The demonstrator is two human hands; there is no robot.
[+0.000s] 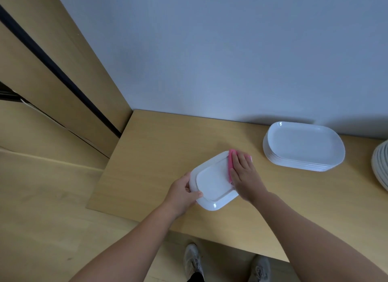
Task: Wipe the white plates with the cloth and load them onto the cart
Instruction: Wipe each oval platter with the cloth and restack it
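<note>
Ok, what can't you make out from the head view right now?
Cart: nowhere in the head view.
Cloth: mostly under the right hand; only a pink edge shows.
Far-right stack: cut off by the frame's right edge, count unknown.
Left hand: fingers partly hidden behind the plate rim.

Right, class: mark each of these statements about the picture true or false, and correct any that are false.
1. The right hand presses a pink cloth flat onto the plate. True.
2. The left hand rests idle on the table. False: it grips the plate's left edge.
3. A stack of white plates stands to the right of the plate being wiped. True.
4. The cloth is blue. False: it is pink.
5. The plate being wiped sits on top of the stack. False: it is apart from the stack, nearer the person.
</note>
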